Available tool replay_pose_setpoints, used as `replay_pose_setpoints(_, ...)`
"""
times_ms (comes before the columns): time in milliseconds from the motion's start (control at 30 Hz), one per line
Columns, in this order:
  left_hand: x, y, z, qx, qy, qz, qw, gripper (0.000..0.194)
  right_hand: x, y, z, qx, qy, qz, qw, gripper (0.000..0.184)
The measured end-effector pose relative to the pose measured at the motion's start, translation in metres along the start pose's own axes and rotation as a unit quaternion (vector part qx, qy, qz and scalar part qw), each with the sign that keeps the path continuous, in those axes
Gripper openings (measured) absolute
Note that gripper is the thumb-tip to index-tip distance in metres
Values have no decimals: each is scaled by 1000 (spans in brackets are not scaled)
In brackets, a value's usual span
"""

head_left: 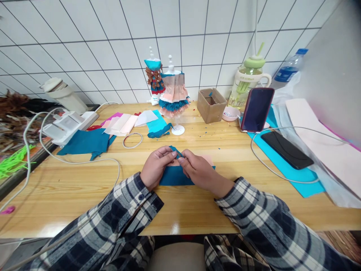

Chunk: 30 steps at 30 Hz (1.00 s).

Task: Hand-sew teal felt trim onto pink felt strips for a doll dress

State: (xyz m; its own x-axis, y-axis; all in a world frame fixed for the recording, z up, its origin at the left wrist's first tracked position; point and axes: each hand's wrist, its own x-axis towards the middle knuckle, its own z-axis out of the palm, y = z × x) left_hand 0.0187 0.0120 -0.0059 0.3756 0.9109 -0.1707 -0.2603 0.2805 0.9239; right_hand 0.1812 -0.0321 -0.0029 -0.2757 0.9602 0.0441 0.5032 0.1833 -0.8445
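Between my hands is a small narrow strip of teal paper [175,150], pinched at both ends. The fingers of my left hand [158,163] close on its left end, and my right hand [199,169] grips the other end with thumb and forefinger. Beneath them on the table lies a flat teal sheet [176,177] with a peach sheet [208,160] behind it, both partly covered by my hands. Beyond stands a small dress form [174,90] wearing a peach and teal paper dress with a fringed skirt.
A second dressed form [154,77] stands behind. Around are a cardboard box [212,107], a drink jug [248,81], a propped phone [257,110], a flat black phone [287,149], paper scraps [121,124], a power strip [69,126] and loose white cables [93,161].
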Motion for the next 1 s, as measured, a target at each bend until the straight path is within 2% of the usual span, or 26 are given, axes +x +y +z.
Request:
replay_pose_setpoints(400,0,-2,0,26,-13,-9,1000,25,1,0,1,-16,15,-9,1000,21)
replay_pose_setpoints(800,-1,2,3,-16,3,-18,1000,27,3,3,-11,-108,41,13,993,23)
replay_pose_setpoints(900,5,9,-8,24,41,21,999,26,5,12,-22,-162,62,20,985,25)
replay_pose_setpoints(933,9,13,-15,59,62,48,995,25,7,16,-27,-182,71,28,980,25)
replay_pose_setpoints(1000,20,20,-35,172,108,130,971,24,9,22,-37,-215,82,44,972,26)
